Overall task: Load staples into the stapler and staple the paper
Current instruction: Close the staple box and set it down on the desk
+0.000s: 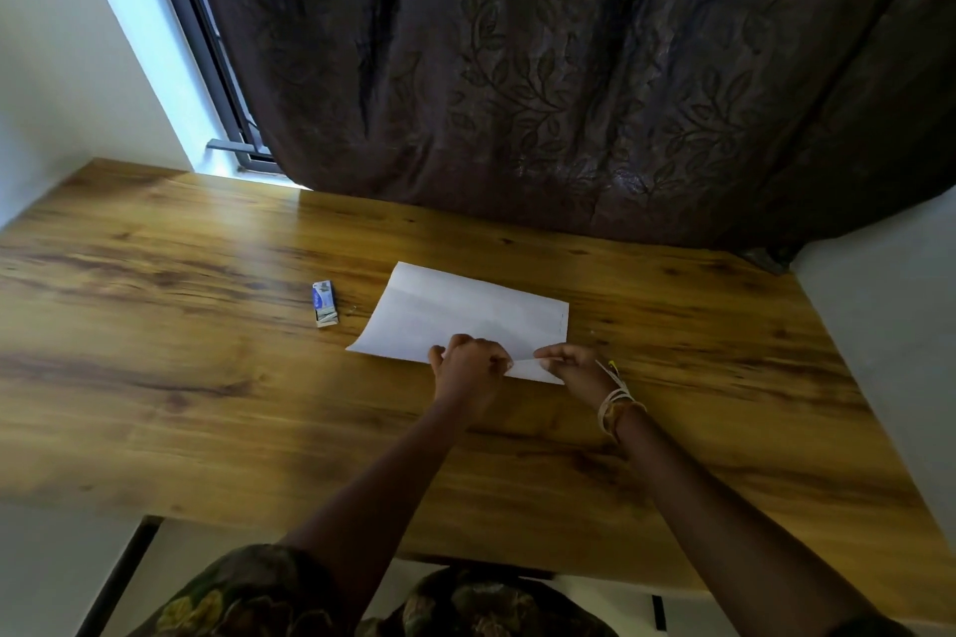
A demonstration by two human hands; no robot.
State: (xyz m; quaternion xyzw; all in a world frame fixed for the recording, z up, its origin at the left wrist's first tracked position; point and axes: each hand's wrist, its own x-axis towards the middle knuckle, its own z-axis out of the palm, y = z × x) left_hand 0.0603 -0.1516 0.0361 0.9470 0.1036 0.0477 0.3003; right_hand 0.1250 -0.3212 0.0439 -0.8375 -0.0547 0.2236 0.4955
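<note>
Only unreadable print on staple box (324,303)

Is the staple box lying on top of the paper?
No. The staple box lies on the bare wooden table, apart from the paper's left edge.

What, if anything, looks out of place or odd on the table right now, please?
The stapler is nowhere in view, unless it is hidden under the left hand. Both hands, the right hand too, grip the near edge of the paper, which lies askew. The staple box sits half slid open.
</note>
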